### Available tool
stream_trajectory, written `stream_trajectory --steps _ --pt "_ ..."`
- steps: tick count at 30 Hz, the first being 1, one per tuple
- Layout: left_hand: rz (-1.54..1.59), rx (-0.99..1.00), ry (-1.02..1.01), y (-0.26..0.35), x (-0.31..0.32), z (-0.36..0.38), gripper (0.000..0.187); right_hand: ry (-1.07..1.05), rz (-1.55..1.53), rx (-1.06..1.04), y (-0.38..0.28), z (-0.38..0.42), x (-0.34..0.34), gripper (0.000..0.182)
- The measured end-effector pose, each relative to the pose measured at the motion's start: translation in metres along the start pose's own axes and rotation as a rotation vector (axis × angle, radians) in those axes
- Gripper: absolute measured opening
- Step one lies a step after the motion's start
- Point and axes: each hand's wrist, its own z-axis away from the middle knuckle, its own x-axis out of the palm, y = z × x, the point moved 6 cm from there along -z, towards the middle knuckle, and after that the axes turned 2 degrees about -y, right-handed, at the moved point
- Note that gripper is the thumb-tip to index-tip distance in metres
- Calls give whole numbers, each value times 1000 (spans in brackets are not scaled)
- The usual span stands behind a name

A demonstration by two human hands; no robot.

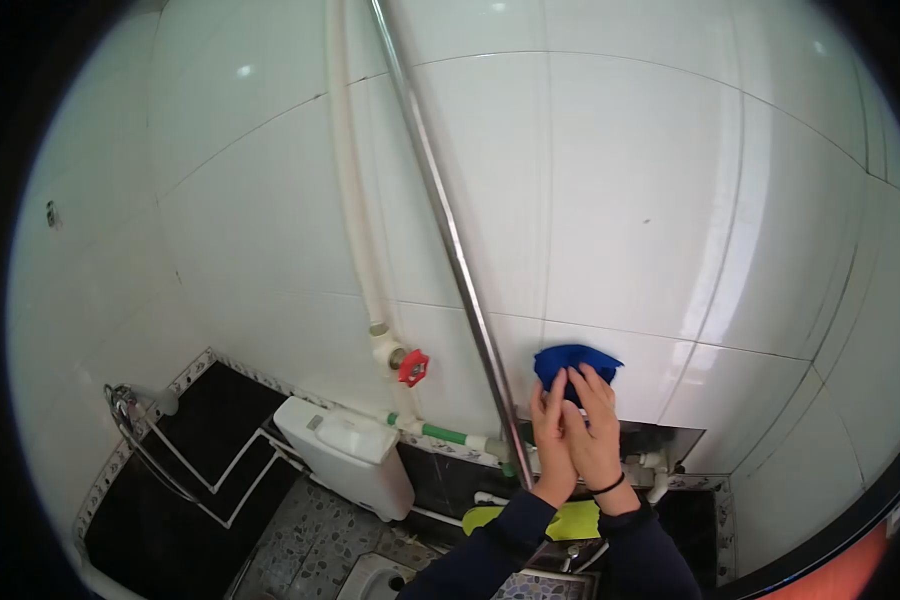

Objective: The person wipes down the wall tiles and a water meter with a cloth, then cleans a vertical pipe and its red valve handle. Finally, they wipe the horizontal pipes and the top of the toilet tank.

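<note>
A blue cloth (575, 356) lies against the white tiled wall, at the lower right of the middle. My left hand (552, 445) and my right hand (595, 430) are side by side and touching, with their fingertips on the cloth. The fingers of both hands are stretched out, pressing the cloth at its lower part. A dark band circles my right wrist. Just left of my hands a metal pole (450, 240) runs down the wall. Below my wrists is a yellow-green item (575, 520), partly hidden by my sleeves.
A red valve handle (412, 368) sits on a white pipe (345, 170) left of the pole. Lower left are a white toilet tank (340, 440), a shower head (167, 402) with its hose, and white rails. White fittings (658, 470) stand right of my hands.
</note>
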Motion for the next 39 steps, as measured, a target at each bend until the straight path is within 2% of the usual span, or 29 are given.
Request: stream_trajectory --steps 2,7,9,10,11,15,21,22,25,29,31,35,36,39 --pt "-10 -5 -32 -7 -5 6 49 37 -23 45 6 12 8 41" --pt "189 -158 -114 -13 -18 13 51 119 -99 157 11 28 18 37" --pt "-17 -46 -156 8 -32 16 52 184 -247 298 10 35 21 36" --pt "-100 66 -168 16 -38 16 51 211 -272 301 -3 37 20 36" --pt "-30 67 -177 22 -47 18 50 236 -296 304 -20 38 17 36" --pt "-9 206 -47 64 -101 7 41 183 -158 20 -96 28 33 42" --pt "-246 174 143 51 -179 -24 47 -19 -221 -76 -130 -6 113 41" --pt "-331 211 183 45 -189 -29 49 -52 -177 -95 -131 -11 128 40" --pt "-219 22 186 21 -207 -49 50 -115 -1 -130 -127 -26 163 42" --pt "-273 92 105 4 -214 -63 50 -144 136 -141 -116 -39 187 44" --pt "-353 68 83 0 -215 -69 50 -136 83 -109 -107 -48 190 43" --pt "-698 210 -9 33 -205 -90 56 -124 -93 22 -81 -55 193 40" --pt "-726 313 -5 33 -201 -94 56 -69 -114 68 -74 -53 193 38" --pt "-810 346 -62 39 -193 -88 53 -70 -270 135 -54 -43 197 37"
